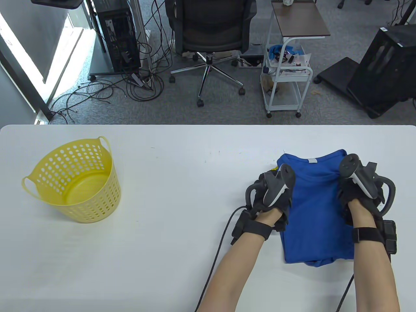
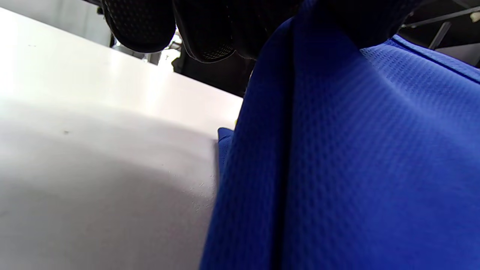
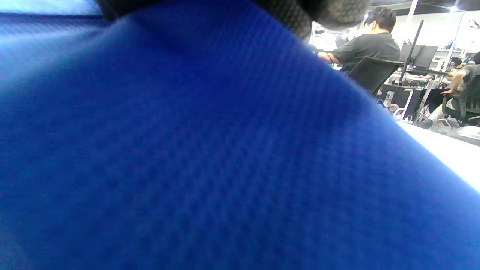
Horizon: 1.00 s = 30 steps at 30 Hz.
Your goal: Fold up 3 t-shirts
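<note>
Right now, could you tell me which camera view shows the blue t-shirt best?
The table view: the whole blue t-shirt shows, folded on the table, the left hand and right hand on its sides. Both wrist views show only close-up blue fabric.

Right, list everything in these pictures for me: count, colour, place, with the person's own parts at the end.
t-shirt: one, blue, partly folded, on the table's right side, a sliver of yellow showing at its far left corner
basket: one, yellow, perforated, upright on the table's left side
table: one, white, across the near half of the view
office chair: one, black, on the floor beyond the table
cart: one, white, brown top, right of the chair
computer tower: one, black, far left, cables around it
left hand: one, black glove, holds the t-shirt's left edge
right hand: one, black glove, holds the t-shirt's right edge
</note>
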Each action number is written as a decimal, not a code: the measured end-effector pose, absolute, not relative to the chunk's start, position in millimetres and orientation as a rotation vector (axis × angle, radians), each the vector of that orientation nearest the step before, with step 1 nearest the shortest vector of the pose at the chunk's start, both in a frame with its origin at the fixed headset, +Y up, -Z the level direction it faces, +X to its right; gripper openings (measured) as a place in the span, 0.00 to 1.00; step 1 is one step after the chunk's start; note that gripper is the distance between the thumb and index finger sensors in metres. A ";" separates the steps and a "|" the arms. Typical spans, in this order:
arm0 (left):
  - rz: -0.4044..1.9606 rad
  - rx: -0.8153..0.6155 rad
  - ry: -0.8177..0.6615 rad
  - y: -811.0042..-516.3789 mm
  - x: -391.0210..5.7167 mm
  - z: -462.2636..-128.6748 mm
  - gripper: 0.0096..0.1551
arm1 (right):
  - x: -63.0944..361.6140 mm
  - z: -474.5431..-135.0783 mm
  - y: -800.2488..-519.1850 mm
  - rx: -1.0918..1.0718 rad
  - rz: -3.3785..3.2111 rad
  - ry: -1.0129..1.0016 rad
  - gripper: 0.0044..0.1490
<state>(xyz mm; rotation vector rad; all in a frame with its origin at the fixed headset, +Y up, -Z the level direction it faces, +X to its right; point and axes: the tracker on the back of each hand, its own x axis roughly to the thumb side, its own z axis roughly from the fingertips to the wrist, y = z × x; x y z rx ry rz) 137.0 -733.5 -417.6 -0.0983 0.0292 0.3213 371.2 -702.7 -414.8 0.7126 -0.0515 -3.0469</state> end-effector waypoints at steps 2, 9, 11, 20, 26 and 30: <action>0.287 -0.114 0.033 -737.3 138.8 -420.5 0.28 | 371.8 -419.7 -710.2 0.718 -3.049 -0.076 0.28; 0.174 -0.102 0.038 -741.0 127.9 -422.1 0.31 | 384.4 -415.9 -722.3 0.860 -2.921 -0.026 0.38; 0.192 -0.097 0.050 -737.2 117.7 -420.3 0.33 | 388.6 -409.4 -715.0 0.865 -2.908 -0.020 0.39; 0.236 -0.059 0.043 -707.9 63.8 -388.2 0.41 | 372.4 -362.3 -674.1 0.752 -3.020 0.082 0.39; 0.251 -0.120 -0.026 -689.5 18.1 -357.3 0.45 | 337.3 -324.3 -659.6 0.594 -3.124 0.113 0.43; 0.195 -0.109 -0.047 -678.1 -23.7 -336.2 0.48 | 306.1 -299.8 -656.2 0.422 -3.171 0.103 0.46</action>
